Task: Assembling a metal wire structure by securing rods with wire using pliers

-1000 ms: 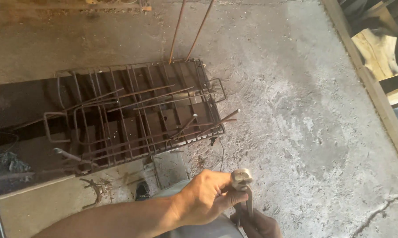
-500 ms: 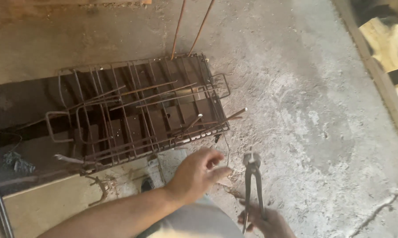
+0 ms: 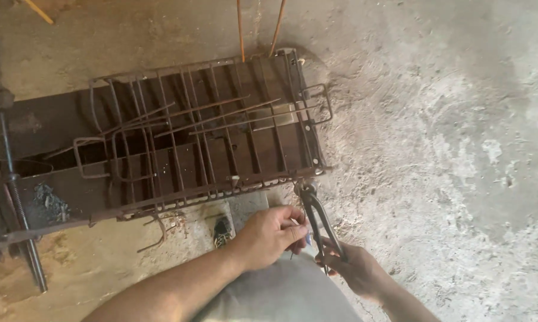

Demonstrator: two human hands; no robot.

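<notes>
A rusty rebar cage (image 3: 203, 137) of long bars and bent stirrups lies on a dark bench. My right hand (image 3: 355, 268) grips the handles of a pair of pincers (image 3: 316, 217). The pincers' jaws sit at the cage's near right corner (image 3: 301, 185), on the lower bar. My left hand (image 3: 272, 235) is just left of the pincers, fingers pinched on a thin tie wire beside the handles. My forearm runs down to the lower left, over my grey trouser leg.
Two thin rods (image 3: 260, 27) stick out beyond the cage's far end. A threaded steel bar (image 3: 21, 203) lies at the left. A loose bent hook (image 3: 155, 235) and my shoe (image 3: 222, 231) are on the rough concrete floor (image 3: 447, 149).
The view has closed in on the cage. My right hand raised the pincers from low by my leg up to the cage's near corner. My left hand moved toward that corner too.
</notes>
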